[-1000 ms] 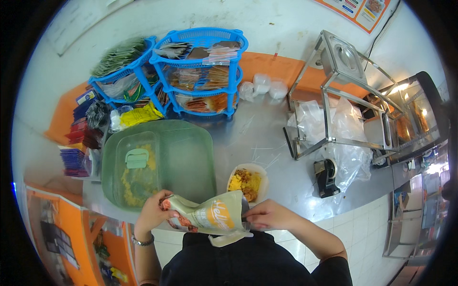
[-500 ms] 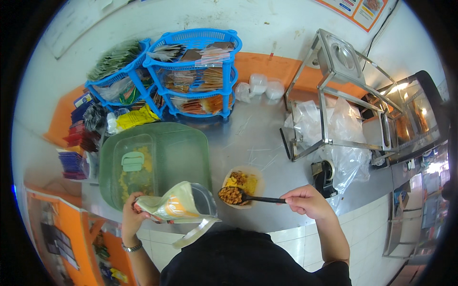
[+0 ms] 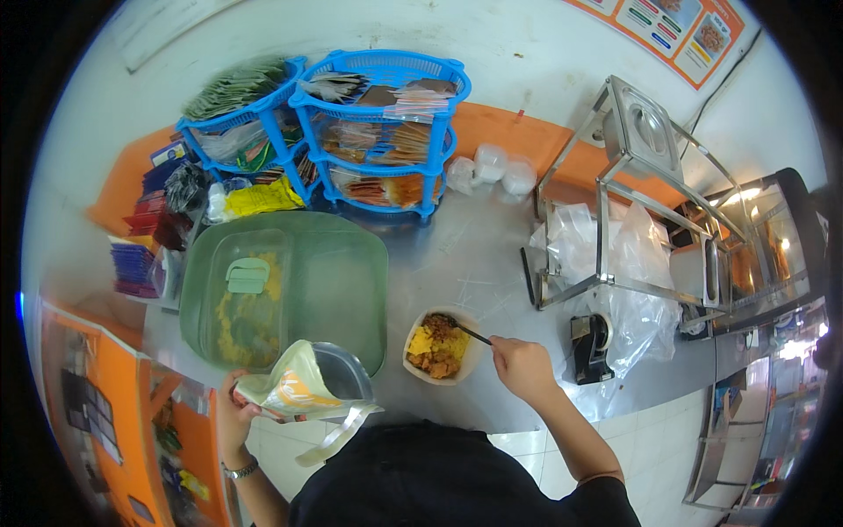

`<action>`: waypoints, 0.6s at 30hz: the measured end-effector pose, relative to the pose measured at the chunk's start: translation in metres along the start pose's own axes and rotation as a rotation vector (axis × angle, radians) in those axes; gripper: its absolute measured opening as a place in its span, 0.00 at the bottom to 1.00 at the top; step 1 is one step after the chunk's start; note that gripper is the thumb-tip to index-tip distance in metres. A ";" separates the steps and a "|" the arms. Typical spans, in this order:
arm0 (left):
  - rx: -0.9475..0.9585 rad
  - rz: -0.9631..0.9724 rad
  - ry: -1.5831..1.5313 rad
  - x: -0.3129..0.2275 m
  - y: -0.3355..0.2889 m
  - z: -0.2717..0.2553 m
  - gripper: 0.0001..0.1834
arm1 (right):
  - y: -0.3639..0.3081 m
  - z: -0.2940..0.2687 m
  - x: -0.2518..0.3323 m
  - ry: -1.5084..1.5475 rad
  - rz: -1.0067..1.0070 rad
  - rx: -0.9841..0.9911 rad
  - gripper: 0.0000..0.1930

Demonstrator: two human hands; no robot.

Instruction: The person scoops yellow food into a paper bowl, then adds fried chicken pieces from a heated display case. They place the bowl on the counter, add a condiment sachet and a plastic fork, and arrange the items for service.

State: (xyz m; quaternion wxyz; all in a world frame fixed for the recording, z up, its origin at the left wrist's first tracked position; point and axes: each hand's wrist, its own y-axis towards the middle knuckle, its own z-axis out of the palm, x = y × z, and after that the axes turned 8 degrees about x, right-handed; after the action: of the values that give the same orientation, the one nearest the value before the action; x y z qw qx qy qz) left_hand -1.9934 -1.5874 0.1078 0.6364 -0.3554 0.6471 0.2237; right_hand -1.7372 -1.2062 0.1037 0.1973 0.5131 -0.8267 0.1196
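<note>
My left hand [image 3: 233,410] is closed round the lower end of an opened foil pouch [image 3: 303,386], whose torn mouth gapes to the right with a strip dangling from it. In my right hand [image 3: 522,362] is the handle of a black spoon [image 3: 474,334]. The spoon's head dips into a paper bowl [image 3: 474,358] on the steel table, among the brown crumbly topping. Yellow pieces and browned chunks [image 3: 436,362] also lie in the bowl. Left of it, near the pouch, sits a green lidded container [image 3: 351,263] with yellow bits showing through its clear lid.
Blue stacked baskets [image 3: 378,158] full of sachets stand at the back, beside a yellow packet [image 3: 259,199]. White round tubs [image 3: 492,164] sit against the wall. To the right are a steel rack [image 3: 601,228], plastic bags [image 3: 637,281] and a tape dispenser [image 3: 592,347].
The heaped spoon has moved from the bowl's near left edge to its far side, and its head is now down in the food. The pouch has shifted slightly left. My view has turned a little.
</note>
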 end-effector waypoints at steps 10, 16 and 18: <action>-0.209 0.233 -0.014 0.026 -0.029 0.044 0.25 | 0.002 -0.087 0.000 1.044 0.352 0.345 0.08; -0.230 0.152 -0.060 0.027 -0.031 0.071 0.25 | 0.011 -0.142 0.066 0.564 -0.305 0.418 0.08; -0.210 0.165 -0.093 0.026 -0.031 0.077 0.28 | 0.017 -0.137 0.093 0.328 -0.515 0.348 0.08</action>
State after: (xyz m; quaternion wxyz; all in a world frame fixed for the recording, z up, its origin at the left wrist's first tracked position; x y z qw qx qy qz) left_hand -1.9180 -1.5552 0.0805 0.6046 -0.3548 0.6169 0.3578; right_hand -1.7615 -1.2180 0.2679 0.2608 0.7046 -0.5948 0.2858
